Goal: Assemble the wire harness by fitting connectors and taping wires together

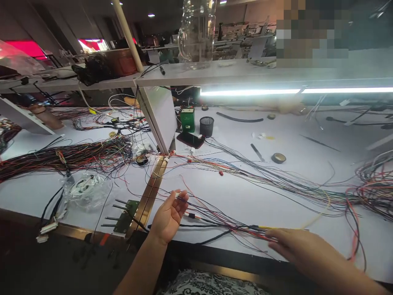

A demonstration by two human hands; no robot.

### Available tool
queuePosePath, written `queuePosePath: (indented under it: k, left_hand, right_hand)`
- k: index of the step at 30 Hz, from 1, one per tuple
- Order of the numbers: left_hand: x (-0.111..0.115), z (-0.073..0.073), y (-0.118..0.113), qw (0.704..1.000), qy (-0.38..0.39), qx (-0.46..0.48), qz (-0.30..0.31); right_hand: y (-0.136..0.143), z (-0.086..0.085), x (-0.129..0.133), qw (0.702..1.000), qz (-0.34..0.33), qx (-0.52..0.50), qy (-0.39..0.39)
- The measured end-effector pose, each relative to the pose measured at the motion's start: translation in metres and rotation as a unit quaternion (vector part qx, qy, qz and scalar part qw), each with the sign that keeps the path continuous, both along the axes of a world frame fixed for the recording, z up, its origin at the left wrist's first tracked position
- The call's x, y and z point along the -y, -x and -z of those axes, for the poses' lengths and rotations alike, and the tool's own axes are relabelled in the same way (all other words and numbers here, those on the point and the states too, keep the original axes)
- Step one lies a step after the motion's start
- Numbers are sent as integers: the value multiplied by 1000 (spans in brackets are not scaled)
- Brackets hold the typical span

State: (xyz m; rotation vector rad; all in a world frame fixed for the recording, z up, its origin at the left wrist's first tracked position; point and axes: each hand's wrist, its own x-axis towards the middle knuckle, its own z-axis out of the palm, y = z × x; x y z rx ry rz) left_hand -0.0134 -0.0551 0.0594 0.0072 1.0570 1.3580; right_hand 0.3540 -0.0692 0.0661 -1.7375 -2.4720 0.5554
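Observation:
My left hand (168,217) is palm up above the bench, with thumb and fingers closed on a small white connector (177,196). Thin wires run from that connector to the right and join a loose wire bundle (225,221). At the bundle's right part, my right hand (294,248) has its fingers closed around the wires, beside a yellow wire (270,228). Its fingertips partly hide the strands there. A black sleeve piece (193,215) lies on a wire between the hands.
A green plate with metal pins (126,217) stands at the bench's front edge. Left lies a thick wire bundle (76,157). Farther back are a roll of black tape (278,158), a mesh cup (206,127), a phone (190,139) and a green box (188,120). A shelf (233,73) spans above.

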Motion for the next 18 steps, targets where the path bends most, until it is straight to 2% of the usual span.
queuePosePath:
  k: [3,7,11,14,16,18]
  left_hand:
    - [-2,0,-2,1000,4,6,-6]
    - [-3,-1,-5,1000,9,6,-8]
    - [-4,-2,-7,1000,0,-1,-4]
    - [-4,-1,-5,1000,-2,-6,-7]
    - [-4,-1,-2,1000,-5,-11,-6]
    - [-4,-2,0,1000,-6,-16,-6]
  right_hand:
    - [37,14,9,997,-39,19,66]
    - [90,26,10,999,-37,12,9]
    - [123,22,-1,998,-38,-22,-39]
    - [119,12,-3,994,-78,-71,-32]
    - [102,5,3,988,-94,-122,18]
    - [76,2,13,981,-80,-153,91]
